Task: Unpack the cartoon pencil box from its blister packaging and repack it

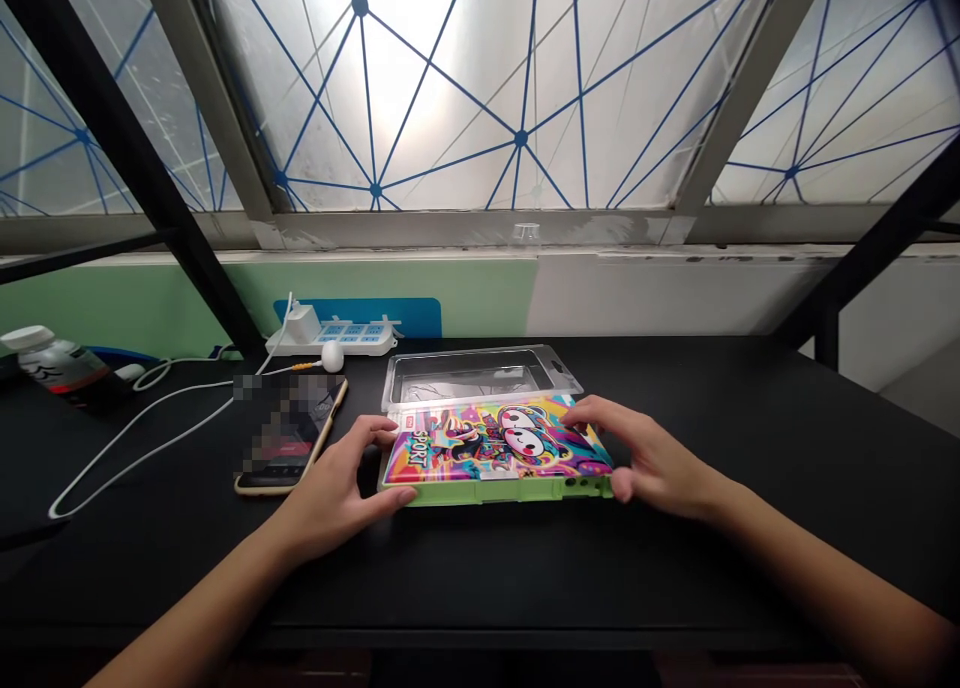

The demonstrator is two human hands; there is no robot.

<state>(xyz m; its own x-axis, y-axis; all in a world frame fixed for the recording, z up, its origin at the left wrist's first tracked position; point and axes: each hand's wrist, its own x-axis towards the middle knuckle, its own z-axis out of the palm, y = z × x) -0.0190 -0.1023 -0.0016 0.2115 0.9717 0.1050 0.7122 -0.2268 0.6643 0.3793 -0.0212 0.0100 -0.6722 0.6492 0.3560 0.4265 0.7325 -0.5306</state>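
A colourful phone case point(495, 448) with a green rim and cartoon print lies on the black desk point(750, 438). My left hand point(337, 488) grips its left end, thumb at the front corner and fingers on top. At the right end my right hand point(652, 463) holds it the same way. Just behind the case lies a clear plastic packaging tray point(480, 373), touching its far edge.
A smartphone point(289, 433) lies left of my left hand. Behind it are a white power strip point(337, 336) with a charger and a white cable point(135, 428). A bottle point(56, 363) lies at the far left. Windows rise behind the desk.
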